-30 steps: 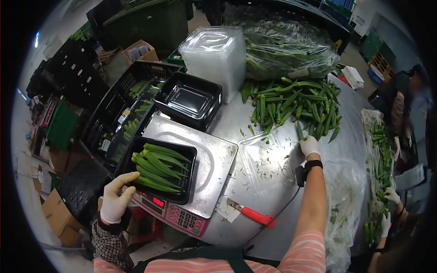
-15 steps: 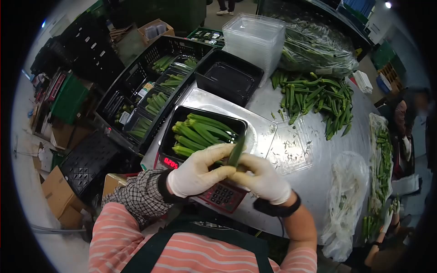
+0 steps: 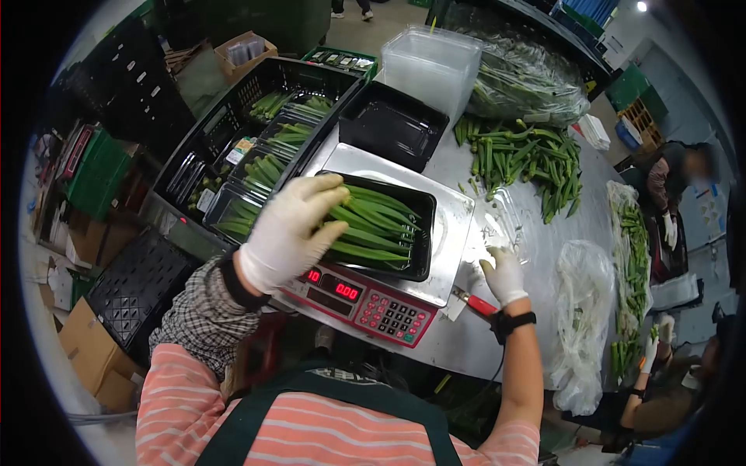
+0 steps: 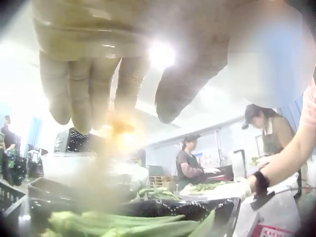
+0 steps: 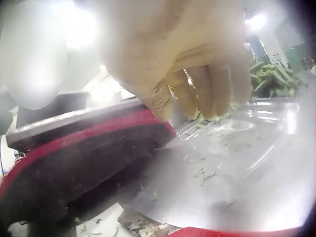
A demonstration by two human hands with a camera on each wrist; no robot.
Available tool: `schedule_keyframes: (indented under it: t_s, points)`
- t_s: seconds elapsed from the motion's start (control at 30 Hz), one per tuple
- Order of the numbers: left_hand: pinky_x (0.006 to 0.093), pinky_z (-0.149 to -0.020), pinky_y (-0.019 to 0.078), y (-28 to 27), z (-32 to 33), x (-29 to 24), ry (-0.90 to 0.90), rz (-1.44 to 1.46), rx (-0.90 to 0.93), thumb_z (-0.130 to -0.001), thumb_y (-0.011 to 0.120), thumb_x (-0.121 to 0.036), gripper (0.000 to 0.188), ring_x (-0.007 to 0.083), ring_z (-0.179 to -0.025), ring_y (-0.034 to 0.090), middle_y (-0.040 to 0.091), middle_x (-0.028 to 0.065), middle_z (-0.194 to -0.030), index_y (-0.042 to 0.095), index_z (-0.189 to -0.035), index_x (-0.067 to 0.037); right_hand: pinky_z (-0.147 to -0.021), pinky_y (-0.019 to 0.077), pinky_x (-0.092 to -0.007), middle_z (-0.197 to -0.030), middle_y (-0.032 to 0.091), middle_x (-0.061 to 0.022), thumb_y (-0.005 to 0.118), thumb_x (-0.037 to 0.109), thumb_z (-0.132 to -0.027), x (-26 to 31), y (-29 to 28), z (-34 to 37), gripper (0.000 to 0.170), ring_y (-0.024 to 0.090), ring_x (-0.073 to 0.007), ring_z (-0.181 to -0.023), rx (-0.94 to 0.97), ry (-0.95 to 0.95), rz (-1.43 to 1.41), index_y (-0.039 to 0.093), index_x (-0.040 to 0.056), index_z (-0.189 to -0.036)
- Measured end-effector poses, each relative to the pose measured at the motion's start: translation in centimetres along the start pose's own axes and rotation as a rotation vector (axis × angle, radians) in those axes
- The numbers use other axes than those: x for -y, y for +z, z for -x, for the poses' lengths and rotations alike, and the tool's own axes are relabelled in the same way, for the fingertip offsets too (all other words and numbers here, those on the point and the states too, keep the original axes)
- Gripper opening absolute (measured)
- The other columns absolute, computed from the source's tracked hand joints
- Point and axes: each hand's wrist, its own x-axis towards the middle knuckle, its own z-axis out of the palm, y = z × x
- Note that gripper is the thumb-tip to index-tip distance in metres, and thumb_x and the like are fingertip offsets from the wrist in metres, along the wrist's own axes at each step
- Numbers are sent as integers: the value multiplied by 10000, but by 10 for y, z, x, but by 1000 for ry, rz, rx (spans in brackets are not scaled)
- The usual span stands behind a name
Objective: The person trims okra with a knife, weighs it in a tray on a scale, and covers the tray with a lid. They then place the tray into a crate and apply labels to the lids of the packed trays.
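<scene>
My gloved left hand [image 3: 287,229] reaches over the left end of a black tray [image 3: 430,241], its fingers spread above the okra [image 3: 373,221] lying lengthwise inside. In the left wrist view the fingers [image 4: 79,98] hang extended over the tray, holding nothing. The tray sits on a red digital scale [image 3: 388,314] whose display shows 0.00. To the right of the scale, my gloved right hand [image 3: 505,279] hovers over a clear plastic lid [image 5: 237,143] scattered with trimmings; its fingers are loosely bent, with nothing visible in them. A red-handled knife [image 3: 480,304] lies just below this hand.
An okra pile [image 3: 528,163] lies at the back right, before a large plastic bag of okra [image 3: 528,81]. Stacked clear containers [image 3: 431,70] and black trays [image 3: 396,128] stand behind the scale. A black crate [image 3: 183,144] holds packed okra. Crumpled plastic [image 3: 583,318] and other workers are right.
The two hands, together over the scale with one okra half a second ago, have parted. The left went to the tray's left end, the right to the table; that okra is out of the fingers.
</scene>
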Motion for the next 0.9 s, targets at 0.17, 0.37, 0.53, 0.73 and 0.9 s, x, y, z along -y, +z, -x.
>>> schedule_keyframes:
  t_s: [0.17,0.37,0.53,0.73,0.9]
  points:
    - [354,-884,438,-33,40,22,-160,-55,-53,-695,704,-71,338,300,-1032,537,566,142,-1108,603,-1014,-25,-755,468,-439,-872,613,-241,546,136,-730,-16,37,-26,214,600,-368,-813,178,207,175,623,-15,-862]
    - [309,-898,422,-73,75,40,-295,60,-140,-735,673,-72,309,245,-1000,572,599,137,-1053,604,-1024,11,-564,395,-291,-731,555,-49,475,153,-894,-83,-58,-19,200,494,-166,-623,-783,185,-339,589,13,-979]
    - [326,-933,395,-51,53,21,-362,692,-61,-808,625,-88,558,196,-1114,477,498,111,-1232,394,-1312,-34,-446,225,-173,-598,389,59,476,149,-912,88,-170,7,197,313,-21,-496,-157,63,-1160,572,4,-1003]
    - [206,-546,484,-46,44,-20,-574,1122,370,-880,515,-71,417,117,-625,598,615,98,-814,393,-1271,9,-449,228,-190,-606,407,52,461,169,-918,185,-129,-14,247,312,-26,-495,137,-70,-1083,564,-11,-1052]
    - [158,-446,424,-7,40,13,-697,1123,-42,-896,514,-134,401,80,-534,548,588,61,-749,394,-1227,58,-500,402,-191,-747,527,-11,608,217,-843,174,-74,-34,471,476,-59,-544,100,54,-1123,456,-35,-1211]
